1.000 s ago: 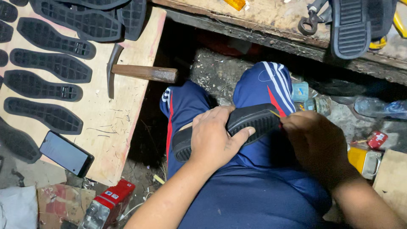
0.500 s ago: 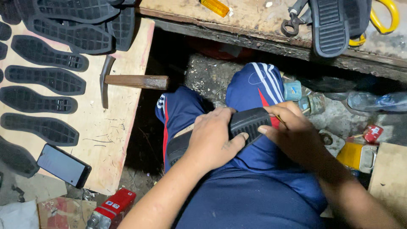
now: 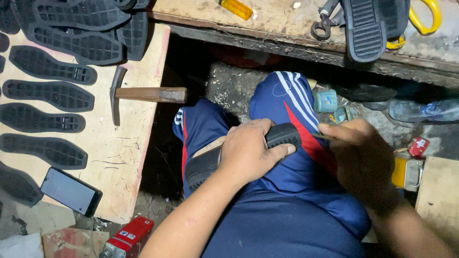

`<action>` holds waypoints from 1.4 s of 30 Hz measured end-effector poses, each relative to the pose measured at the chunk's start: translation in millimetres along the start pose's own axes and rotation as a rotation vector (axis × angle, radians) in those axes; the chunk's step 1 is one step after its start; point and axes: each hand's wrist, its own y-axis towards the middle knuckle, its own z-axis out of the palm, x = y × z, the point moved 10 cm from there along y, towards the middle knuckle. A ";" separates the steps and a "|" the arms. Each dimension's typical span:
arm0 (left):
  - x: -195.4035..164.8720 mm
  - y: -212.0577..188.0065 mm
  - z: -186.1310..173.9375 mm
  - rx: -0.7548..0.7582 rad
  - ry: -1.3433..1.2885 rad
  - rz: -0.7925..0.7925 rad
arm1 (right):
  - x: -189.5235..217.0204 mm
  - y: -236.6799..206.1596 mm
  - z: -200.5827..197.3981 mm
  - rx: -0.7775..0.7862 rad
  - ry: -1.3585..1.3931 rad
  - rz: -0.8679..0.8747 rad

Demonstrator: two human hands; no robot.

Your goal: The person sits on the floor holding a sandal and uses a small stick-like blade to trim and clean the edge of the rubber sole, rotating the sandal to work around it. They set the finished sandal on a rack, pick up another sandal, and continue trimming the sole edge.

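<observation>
The left hand (image 3: 251,153) is wrapped over a black shoe sole (image 3: 282,136), pressing it down across the person's lap, thumb stretched along its edge. One end of the sole pokes out toward the knee, the other past the wrist. The right hand (image 3: 358,155) is pinched shut on a thin stick-like tool (image 3: 324,137), whose tip sits just beside the sole's end; what kind of tool it is I cannot tell. To the left, a wooden worktop (image 3: 138,148) carries rows of black soles (image 3: 45,93), a hammer (image 3: 143,94) and a phone (image 3: 71,191). Yellow scissors (image 3: 425,19) lie on the far bench.
</observation>
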 end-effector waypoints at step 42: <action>-23.7 -52.7 -65.8 -0.212 -0.286 0.169 | 24.3 -20.1 -23.0 0.069 0.232 0.141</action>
